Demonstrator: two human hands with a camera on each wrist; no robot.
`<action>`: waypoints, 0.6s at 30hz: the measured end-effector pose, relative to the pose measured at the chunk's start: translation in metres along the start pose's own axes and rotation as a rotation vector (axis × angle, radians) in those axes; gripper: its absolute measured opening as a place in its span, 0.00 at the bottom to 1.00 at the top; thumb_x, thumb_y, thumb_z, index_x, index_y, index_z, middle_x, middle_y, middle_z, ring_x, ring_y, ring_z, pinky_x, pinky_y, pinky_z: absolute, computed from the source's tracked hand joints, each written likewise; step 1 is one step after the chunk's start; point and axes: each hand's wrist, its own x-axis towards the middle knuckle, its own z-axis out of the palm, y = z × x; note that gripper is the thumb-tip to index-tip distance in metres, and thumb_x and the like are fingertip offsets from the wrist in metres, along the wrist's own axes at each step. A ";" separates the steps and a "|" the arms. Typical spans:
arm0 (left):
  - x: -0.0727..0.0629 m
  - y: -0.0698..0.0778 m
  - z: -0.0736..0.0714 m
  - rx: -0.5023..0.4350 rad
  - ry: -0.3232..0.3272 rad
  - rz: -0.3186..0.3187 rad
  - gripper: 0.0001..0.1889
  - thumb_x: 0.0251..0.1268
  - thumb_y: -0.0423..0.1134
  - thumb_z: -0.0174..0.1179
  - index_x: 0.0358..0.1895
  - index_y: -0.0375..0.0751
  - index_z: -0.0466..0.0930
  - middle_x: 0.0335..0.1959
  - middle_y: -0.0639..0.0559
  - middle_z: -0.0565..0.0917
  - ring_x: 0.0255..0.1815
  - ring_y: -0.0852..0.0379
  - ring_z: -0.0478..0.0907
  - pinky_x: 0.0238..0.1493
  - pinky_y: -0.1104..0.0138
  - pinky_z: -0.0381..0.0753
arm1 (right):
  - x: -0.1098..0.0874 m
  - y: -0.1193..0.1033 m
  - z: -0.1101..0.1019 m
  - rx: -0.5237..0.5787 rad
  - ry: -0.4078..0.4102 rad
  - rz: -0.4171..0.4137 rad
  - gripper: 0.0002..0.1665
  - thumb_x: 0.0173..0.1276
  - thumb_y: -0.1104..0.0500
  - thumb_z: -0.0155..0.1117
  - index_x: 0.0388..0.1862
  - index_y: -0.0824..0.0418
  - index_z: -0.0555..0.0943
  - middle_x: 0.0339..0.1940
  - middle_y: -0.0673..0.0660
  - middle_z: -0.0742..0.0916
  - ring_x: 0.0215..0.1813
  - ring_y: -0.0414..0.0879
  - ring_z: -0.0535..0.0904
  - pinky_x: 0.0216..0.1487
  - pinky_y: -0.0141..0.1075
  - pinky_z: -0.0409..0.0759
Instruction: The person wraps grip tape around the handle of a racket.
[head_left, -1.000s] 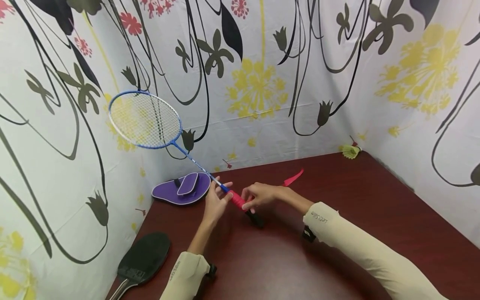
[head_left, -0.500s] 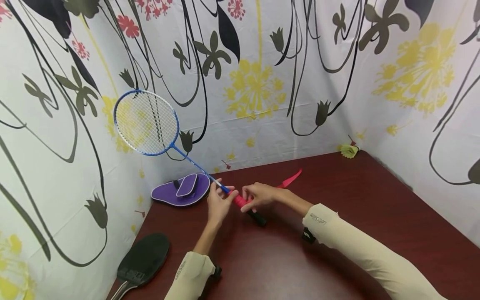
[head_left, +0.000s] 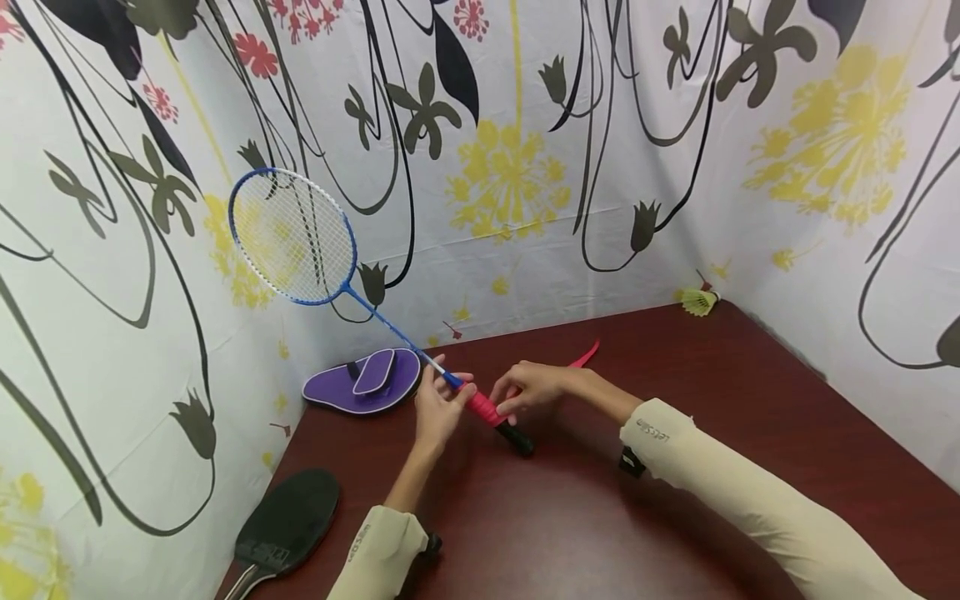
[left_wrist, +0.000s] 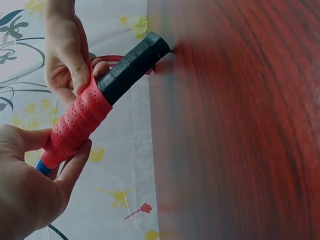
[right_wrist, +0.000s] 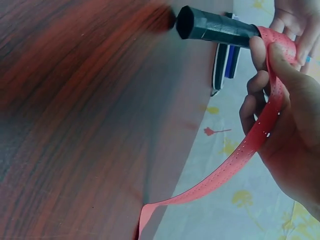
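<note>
A blue and white badminton racket (head_left: 397,331) slants up to the left, its head raised against the patterned cloth. My left hand (head_left: 437,410) holds it at the top of the handle, thumb and fingers around the grip. Red perforated grip tape (left_wrist: 75,125) wraps the upper handle in overlapping turns, while the butt end (left_wrist: 132,67) shows bare black. With thumb and forefinger my right hand (head_left: 531,388) pinches the tape at the lowest turn. The loose tape tail (right_wrist: 220,175) passes through that hand and trails down to the table.
A purple paddle case (head_left: 360,382) lies behind the left hand. Near the left edge of the dark red table (head_left: 570,517) lies a black table tennis paddle (head_left: 288,517). A yellow shuttlecock (head_left: 699,302) sits in the far right corner. Flower-patterned cloth (head_left: 637,150) surrounds the back and sides.
The red tape covers slightly more of the handle. The racket has rolled in my left hand, turning its head. My right hand has shifted slightly right, and less of the tape tail shows behind it.
</note>
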 end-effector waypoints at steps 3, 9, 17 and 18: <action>0.000 0.001 0.000 -0.006 -0.027 0.006 0.39 0.61 0.19 0.68 0.75 0.29 0.60 0.46 0.26 0.86 0.47 0.35 0.87 0.40 0.71 0.86 | 0.000 0.001 0.001 -0.001 0.010 -0.014 0.15 0.77 0.50 0.65 0.57 0.55 0.86 0.32 0.62 0.92 0.38 0.65 0.87 0.31 0.27 0.74; 0.000 0.001 -0.001 -0.002 -0.084 -0.005 0.42 0.63 0.17 0.65 0.78 0.26 0.53 0.51 0.23 0.84 0.47 0.36 0.87 0.42 0.72 0.85 | 0.000 0.002 0.004 0.012 -0.009 -0.012 0.18 0.76 0.50 0.66 0.58 0.56 0.86 0.29 0.58 0.92 0.38 0.64 0.88 0.32 0.29 0.77; -0.002 0.003 -0.001 -0.004 -0.133 -0.031 0.46 0.67 0.19 0.62 0.83 0.33 0.45 0.59 0.32 0.84 0.53 0.34 0.85 0.45 0.72 0.84 | 0.001 0.002 0.011 0.049 -0.039 0.004 0.17 0.77 0.52 0.66 0.58 0.58 0.85 0.25 0.48 0.90 0.39 0.62 0.89 0.36 0.34 0.81; -0.002 0.003 -0.001 0.027 -0.123 -0.030 0.47 0.67 0.20 0.62 0.83 0.33 0.45 0.59 0.34 0.85 0.55 0.36 0.85 0.47 0.72 0.84 | 0.000 0.001 0.012 0.048 -0.032 0.005 0.16 0.77 0.52 0.66 0.56 0.58 0.85 0.25 0.48 0.90 0.39 0.63 0.89 0.36 0.33 0.80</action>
